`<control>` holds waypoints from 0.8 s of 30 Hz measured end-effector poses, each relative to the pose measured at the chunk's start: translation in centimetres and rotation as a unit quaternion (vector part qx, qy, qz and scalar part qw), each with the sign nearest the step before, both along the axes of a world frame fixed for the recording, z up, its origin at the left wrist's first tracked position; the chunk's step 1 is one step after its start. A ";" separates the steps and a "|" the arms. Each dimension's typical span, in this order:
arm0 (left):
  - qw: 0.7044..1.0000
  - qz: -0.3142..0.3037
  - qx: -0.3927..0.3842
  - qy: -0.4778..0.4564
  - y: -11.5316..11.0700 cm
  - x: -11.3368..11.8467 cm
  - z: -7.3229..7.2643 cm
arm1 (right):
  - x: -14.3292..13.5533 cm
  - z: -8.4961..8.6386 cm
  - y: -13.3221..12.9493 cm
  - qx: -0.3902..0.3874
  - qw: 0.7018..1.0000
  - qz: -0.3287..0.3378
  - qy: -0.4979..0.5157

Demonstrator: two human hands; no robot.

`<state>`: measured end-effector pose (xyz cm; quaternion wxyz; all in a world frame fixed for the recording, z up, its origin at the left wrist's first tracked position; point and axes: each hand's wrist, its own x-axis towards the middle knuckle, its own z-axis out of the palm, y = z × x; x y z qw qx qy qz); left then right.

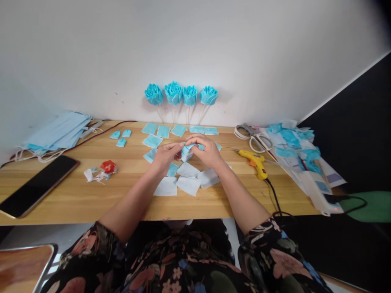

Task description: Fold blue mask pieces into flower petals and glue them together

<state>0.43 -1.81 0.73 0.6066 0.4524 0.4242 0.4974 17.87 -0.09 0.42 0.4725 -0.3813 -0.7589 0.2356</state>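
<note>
Between my two hands, above the middle of the table, is a small folded piece of blue and white mask fabric (186, 152). My left hand (167, 155) pinches its left side, and my right hand (206, 151) grips the right side with bent fingers. Below and around the hands lie cut fabric pieces: white ones (188, 185) nearer me and blue ones (152, 141) farther back. Three small folded blue petals (121, 142) rest to the left. Against the wall lean several blue fabric flowers (173, 93) on thin sticks.
Face masks (59, 130) and a phone (38, 185) occupy the table's left side, with red and white scraps (108, 167) nearby. At right are a yellow glue gun (255, 160) with its cord, scissors (255, 138), blue scraps (290, 138) and a power strip (319, 193).
</note>
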 end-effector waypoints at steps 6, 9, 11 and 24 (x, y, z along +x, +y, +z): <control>1.000 0.013 0.013 0.005 0.0 -0.1 -0.2 | 0.0 0.5 -0.3 -0.039 0.999 0.019 0.005; 0.999 0.031 0.013 0.001 0.1 -0.1 -0.3 | 0.1 0.8 -0.6 -0.133 0.988 0.056 0.045; 0.999 0.044 0.015 -0.003 0.2 -0.1 -0.3 | 0.1 0.9 -0.6 -0.181 0.976 0.078 0.091; 0.997 0.029 0.037 0.064 -0.4 0.1 0.4 | -0.1 0.5 0.0 -0.190 0.969 -0.006 0.158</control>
